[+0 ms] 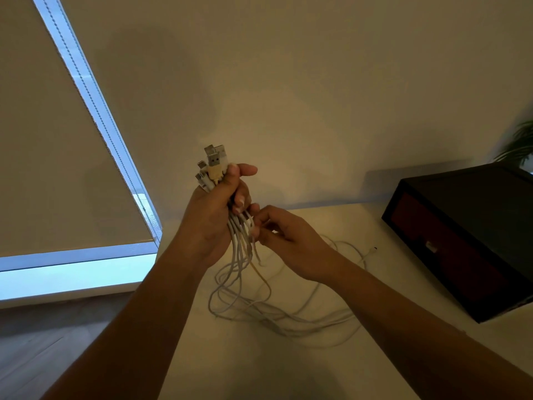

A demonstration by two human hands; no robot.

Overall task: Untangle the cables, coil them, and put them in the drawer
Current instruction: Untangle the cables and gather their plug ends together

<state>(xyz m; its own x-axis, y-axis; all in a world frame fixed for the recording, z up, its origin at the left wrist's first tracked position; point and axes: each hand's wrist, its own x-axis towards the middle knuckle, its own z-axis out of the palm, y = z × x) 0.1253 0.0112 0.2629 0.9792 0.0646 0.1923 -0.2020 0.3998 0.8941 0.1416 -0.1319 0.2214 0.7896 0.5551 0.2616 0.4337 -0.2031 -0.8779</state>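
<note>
Clenched in a fist, the left grip [213,215] holds the cables [245,301] in one bunch just below their plugs [215,163], which stick up above the thumb and forefinger. The right grip [288,241] is narrow, its fingertips [255,230] curled against the strands directly under the left fist. It seems to pinch a single strand there, though the fingers overlap and the light is dim, so I cannot tell which one. From the fist the cables hang down and spill into loose, crossing loops on the pale counter [259,370]. One free end [374,249] lies off toward the dark drawer box [461,215], whose reddish drawer [432,255] looks closed.

By my reading, the step in hand is untangling: singling one cable out of the bunch. To do it well, the left fist should slacken only enough to release that cable's plug while keeping the rest gathered. The right should then draw the strand along its length, not yank it, lifting it over each crossing so no loop cinches into a knot. Once free, it should be laid apart from the pile before coiling.
</note>
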